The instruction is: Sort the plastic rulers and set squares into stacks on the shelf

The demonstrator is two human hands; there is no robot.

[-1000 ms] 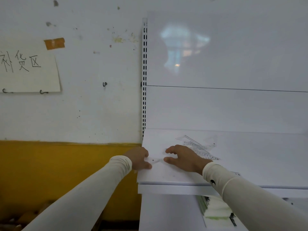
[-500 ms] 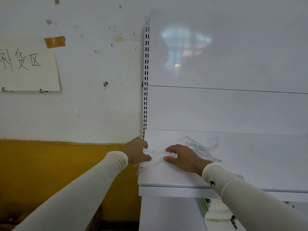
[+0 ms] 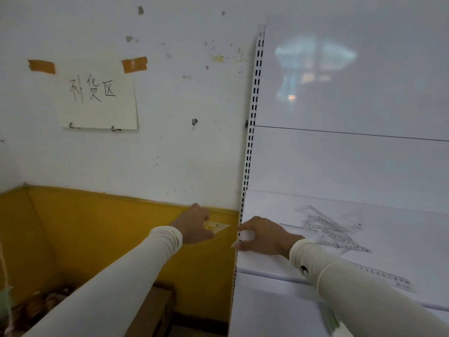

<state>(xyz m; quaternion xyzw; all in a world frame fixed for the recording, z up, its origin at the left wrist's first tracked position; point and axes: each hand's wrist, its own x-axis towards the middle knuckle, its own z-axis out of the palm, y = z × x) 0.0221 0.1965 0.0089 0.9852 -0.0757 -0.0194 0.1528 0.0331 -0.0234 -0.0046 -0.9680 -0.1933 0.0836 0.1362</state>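
Three handwritten Chinese characters, 补货区, are written in dark strokes on a paper sheet [image 3: 97, 98], which is fixed to the white wall [image 3: 170, 147] by two strips of orange tape [image 3: 134, 64] at its upper corners. A small dark logo mark [image 3: 303, 269] is printed on the cuff of the right sleeve [image 3: 345, 283], well below and to the right of the paper sheet; its brand cannot be made out. Markings on the clear rulers [image 3: 335, 234] to the right of the sheet are too blurred to be read.
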